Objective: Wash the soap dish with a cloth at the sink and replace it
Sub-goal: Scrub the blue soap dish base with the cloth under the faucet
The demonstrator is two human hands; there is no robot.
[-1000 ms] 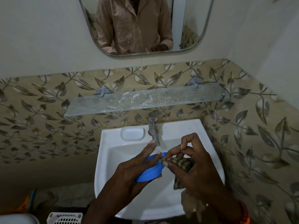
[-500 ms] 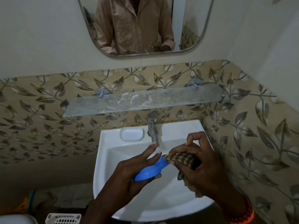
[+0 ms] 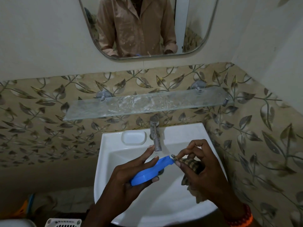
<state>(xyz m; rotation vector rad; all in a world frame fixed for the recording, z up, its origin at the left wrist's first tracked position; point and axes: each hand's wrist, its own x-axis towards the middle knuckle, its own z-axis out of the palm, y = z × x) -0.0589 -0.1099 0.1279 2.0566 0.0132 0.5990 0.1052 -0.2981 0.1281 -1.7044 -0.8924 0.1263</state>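
Soap dish (image 3: 148, 172): blue, clamped in left hand (image 3: 124, 182) over the sink (image 3: 105, 161), long axis pointing up-right toward the tap. Right hand (image 3: 201, 169): fingers (image 3: 179, 163) pinched on checked cloth (image 3: 191, 164), touching the dish's far tip.

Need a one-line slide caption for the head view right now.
Over the white sink, left hand holds the blue soap dish while right hand rubs its end with a checked cloth.
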